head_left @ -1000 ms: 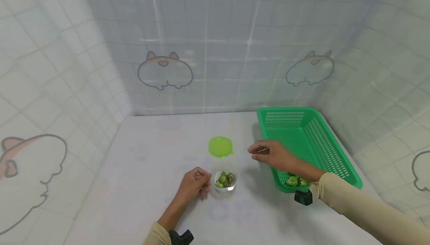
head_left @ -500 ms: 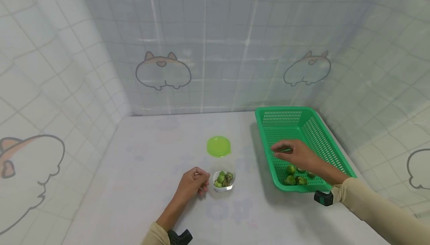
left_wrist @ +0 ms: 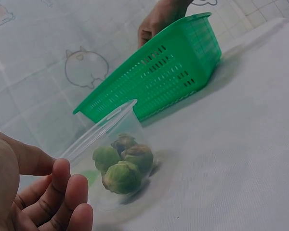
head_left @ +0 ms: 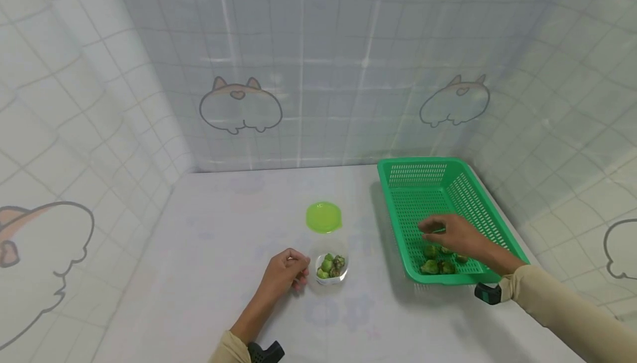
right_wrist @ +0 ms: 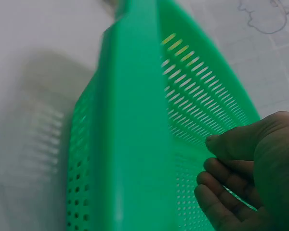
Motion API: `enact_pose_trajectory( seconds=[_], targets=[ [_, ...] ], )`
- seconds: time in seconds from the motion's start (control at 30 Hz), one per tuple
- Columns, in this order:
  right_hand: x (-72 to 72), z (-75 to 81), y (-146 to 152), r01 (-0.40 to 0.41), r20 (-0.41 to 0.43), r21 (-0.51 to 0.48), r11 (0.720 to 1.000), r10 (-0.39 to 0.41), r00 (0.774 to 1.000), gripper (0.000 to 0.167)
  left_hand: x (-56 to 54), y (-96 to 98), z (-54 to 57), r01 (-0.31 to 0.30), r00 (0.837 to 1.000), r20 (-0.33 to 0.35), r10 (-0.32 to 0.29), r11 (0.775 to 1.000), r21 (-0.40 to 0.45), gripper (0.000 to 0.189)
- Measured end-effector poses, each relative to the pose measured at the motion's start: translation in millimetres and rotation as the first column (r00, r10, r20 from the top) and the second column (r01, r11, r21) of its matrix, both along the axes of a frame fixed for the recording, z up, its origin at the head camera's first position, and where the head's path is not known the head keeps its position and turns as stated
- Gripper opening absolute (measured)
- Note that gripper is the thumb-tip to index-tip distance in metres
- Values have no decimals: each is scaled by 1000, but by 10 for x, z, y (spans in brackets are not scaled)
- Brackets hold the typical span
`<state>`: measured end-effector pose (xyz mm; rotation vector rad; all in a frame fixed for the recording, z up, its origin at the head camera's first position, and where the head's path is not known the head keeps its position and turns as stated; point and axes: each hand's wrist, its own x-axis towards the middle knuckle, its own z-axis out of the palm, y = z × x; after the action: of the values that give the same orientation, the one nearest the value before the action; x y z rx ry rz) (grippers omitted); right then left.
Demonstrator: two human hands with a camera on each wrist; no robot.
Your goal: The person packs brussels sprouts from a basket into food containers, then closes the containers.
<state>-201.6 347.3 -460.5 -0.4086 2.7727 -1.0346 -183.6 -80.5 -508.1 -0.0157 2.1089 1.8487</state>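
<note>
My left hand (head_left: 283,274) is at the left side of a small clear plastic tub (head_left: 332,281). In the left wrist view, its thumb and index finger pinch the tub's rim (left_wrist: 106,122). Several Brussels sprouts (left_wrist: 123,177) lie inside the tub. My right hand (head_left: 455,234) is inside the green basket (head_left: 413,200), above several more Brussels sprouts (head_left: 430,266) near its front end. In the right wrist view, the thumb and fingers (right_wrist: 214,207) are bent and apart, with nothing between them.
A light green round lid (head_left: 323,217) lies flat on the white table (head_left: 239,213) behind the tub. Patterned sheets (head_left: 328,64) hang at the back and both sides. The basket stands close to the right sheet.
My right hand has moved rightward from between the tub and the basket to over the sprouts in the basket, lowering lately. My left hand has stayed by the tub.
</note>
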Motion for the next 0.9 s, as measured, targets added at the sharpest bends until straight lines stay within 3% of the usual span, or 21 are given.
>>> enact_pose_trajectory(
  seconds=[0.17, 0.6, 0.9],
  targets=[
    [2, -82, 36, 23, 46, 35, 999, -24, 999, 30, -4, 5, -1, 5, 1000, -2, -5, 1000, 4, 16],
    [50, -240, 82, 5, 53, 136, 991, -12, 999, 28, -14, 3, -1, 12, 1000, -2, -12, 1000, 1, 17],
    [44, -283, 55, -44, 41, 160, 986, 37, 998, 27, -16, -4, -8, 10, 1000, -2, -10, 1000, -5, 17]
  ],
)
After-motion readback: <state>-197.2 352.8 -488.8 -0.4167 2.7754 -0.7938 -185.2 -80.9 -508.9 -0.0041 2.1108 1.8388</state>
